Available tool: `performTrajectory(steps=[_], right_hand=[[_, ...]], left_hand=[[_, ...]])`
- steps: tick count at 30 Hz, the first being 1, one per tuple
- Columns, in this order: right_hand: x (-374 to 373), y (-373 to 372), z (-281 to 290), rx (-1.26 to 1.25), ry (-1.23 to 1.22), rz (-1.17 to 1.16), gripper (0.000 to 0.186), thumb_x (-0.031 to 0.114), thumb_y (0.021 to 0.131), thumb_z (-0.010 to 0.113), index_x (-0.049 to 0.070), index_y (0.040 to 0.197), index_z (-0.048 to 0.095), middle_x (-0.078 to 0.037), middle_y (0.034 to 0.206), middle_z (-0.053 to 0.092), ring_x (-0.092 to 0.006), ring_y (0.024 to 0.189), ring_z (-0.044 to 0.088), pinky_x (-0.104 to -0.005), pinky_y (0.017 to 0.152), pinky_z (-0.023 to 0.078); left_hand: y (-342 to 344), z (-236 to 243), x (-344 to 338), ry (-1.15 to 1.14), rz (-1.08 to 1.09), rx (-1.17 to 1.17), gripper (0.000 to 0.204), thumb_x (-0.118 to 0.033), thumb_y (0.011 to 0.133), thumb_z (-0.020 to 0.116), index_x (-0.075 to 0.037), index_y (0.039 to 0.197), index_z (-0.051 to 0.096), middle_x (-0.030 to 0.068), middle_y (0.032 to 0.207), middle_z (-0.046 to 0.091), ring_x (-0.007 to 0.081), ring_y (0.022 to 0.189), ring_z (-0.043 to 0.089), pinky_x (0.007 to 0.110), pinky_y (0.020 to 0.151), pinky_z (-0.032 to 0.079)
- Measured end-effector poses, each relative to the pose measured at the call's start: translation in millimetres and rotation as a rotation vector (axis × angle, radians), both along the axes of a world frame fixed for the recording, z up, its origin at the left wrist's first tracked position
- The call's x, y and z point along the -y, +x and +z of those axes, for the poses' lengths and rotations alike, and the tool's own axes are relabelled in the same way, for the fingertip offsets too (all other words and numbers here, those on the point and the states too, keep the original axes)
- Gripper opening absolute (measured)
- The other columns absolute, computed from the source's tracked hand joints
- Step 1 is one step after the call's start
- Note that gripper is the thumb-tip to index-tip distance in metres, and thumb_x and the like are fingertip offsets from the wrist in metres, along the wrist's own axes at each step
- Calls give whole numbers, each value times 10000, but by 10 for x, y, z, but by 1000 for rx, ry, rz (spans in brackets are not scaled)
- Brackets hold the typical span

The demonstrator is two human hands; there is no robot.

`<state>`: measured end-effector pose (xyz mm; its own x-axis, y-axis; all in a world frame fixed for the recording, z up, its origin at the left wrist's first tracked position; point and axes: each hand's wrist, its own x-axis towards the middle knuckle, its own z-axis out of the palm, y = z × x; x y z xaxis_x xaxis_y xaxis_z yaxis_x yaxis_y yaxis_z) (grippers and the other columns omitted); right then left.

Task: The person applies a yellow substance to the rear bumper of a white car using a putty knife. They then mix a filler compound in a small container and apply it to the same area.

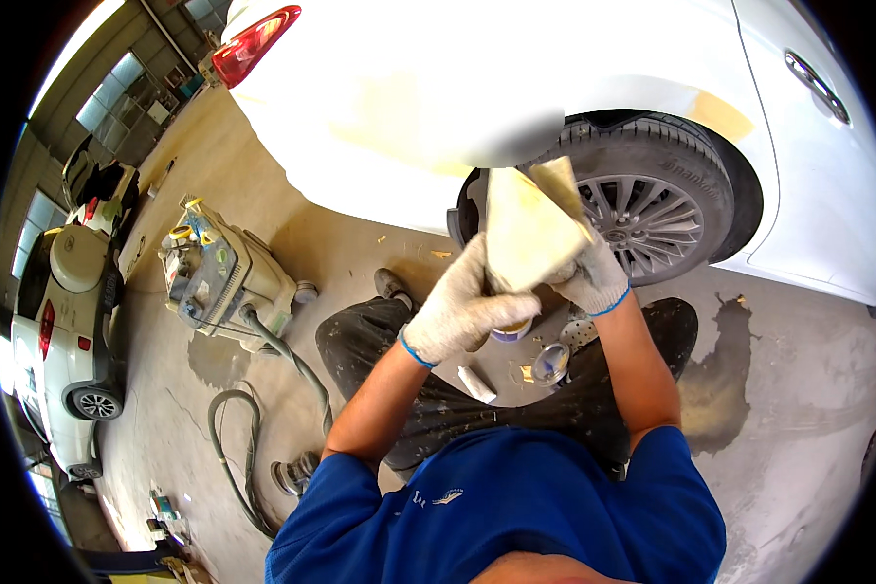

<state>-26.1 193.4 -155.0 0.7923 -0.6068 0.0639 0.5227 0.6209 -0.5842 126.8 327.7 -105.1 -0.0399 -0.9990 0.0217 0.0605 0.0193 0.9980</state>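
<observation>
In front of the car's rear wheel (652, 200), both my hands are raised in pale knit gloves with blue cuffs. My left hand (462, 307) is closed at the lower left edge of a broad pale yellow flat plate (528, 234), which looks like a filler spreader. My right hand (597, 280) grips a narrower yellow spreader (559, 183) that shows behind the plate's right side. Its fingers are partly hidden by the plate. Below my hands, on the floor between my legs, are a partly covered tin (512, 332), a clear round container (552, 362) and a white tube (477, 383).
A white car (419, 58) fills the far side, with yellowish patches on its rear corner and wheel arch (722, 115). At left stands a wheeled vacuum machine (229, 277); its hose (297, 365) runs to a round sander (297, 474). Other vehicles (68, 331) stand farther left.
</observation>
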Motion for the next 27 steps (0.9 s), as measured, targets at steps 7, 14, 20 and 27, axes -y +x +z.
performTrajectory(steps=[7,14,20,27], right_hand=[[215,30,-517,-101,-111,-95,395,280,1033,480,20,1322,551,-130,1222,642,-244,1067,648,-373,915,544],[510,-93,-841,185,-25,28,358,297,963,572,62,1233,563,-65,1084,634,-225,978,621,-368,863,511],[225,-165,-324,-117,12,-85,267,312,941,535,117,1123,531,-62,974,568,-225,894,559,-384,775,476],[60,-360,-190,-378,-430,-534,332,260,915,722,11,1111,623,-9,937,642,-103,881,590,-253,784,488]], left_hand=[[-243,-34,-12,5,-181,120,899,-71,751,870,38,1465,335,73,1280,564,135,1184,523,313,1016,465],[-318,-35,33,-52,-128,202,747,-191,784,853,16,1368,436,81,1104,634,131,1036,583,302,923,492],[-328,-79,4,-15,-136,224,669,-156,780,848,14,1304,468,99,1099,637,141,1032,593,314,898,510],[59,3,47,120,-25,-47,717,-252,817,841,24,1341,438,75,1089,621,106,983,575,284,886,507]])
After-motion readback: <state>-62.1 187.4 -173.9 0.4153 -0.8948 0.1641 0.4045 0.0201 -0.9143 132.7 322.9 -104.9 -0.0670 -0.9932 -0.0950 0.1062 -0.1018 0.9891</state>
